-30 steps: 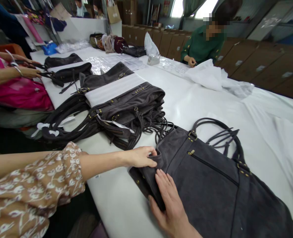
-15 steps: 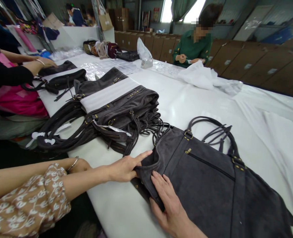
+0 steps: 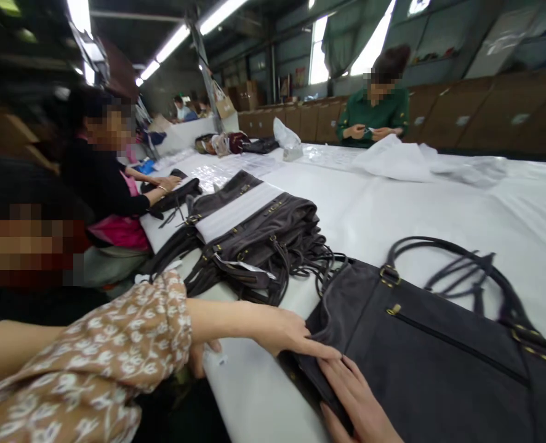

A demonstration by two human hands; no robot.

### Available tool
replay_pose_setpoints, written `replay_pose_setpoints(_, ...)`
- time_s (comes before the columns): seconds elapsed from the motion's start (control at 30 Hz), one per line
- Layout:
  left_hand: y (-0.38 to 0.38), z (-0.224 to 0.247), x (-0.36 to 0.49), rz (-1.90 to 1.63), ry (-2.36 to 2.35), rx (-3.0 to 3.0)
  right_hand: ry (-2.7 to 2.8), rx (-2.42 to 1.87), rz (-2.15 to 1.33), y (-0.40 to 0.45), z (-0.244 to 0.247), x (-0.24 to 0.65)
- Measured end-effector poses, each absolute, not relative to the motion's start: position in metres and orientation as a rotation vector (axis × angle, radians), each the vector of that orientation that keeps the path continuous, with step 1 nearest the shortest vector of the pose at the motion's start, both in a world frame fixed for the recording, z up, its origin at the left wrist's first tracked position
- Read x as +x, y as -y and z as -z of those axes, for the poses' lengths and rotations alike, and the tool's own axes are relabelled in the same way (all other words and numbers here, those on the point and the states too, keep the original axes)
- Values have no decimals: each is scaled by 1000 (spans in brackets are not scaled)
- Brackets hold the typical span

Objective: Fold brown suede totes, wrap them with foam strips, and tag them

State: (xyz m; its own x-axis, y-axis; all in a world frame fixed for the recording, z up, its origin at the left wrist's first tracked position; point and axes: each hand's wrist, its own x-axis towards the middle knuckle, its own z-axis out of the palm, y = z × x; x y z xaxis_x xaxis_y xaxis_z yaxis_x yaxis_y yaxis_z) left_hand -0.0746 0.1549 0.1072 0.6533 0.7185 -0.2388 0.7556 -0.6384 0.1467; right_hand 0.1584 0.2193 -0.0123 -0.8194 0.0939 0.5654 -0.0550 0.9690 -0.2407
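Observation:
A dark grey handbag lies flat on the white table in front of me, its zip pocket facing up. My right hand comes in from the bottom edge and rests on the bag near its opening. Its fingers are stretched over the fabric, with the thumb apart, lower on the edge. My left hand is out of view. A co-worker's hand, from a brown floral sleeve, reaches from the left to the bag's mouth, index finger extended close to my fingers. That co-worker's other hand is by the table edge.
A pile of similar grey bags with a white wrap lies left of centre. Another co-worker in black handles a bag farther left. A person in green works across the table near white sheeting. Cartons line the back.
The view has tilted up and turned left, bringing in people at the left. The co-worker's pointing hand has moved along the bag's opening, nearer my right hand, which stays on the bag.

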Motion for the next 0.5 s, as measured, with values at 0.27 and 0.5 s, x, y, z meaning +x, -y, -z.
replay_pose_setpoints(0.27, -149, -81, -81, 349, -1313, 2775, 2600, -1, -380, -216, 4, 163)
replay_pose_setpoints(0.5, -136, -68, -80, -216, -1579, 2954, 2644, -70, -490, -211, -1, 164)
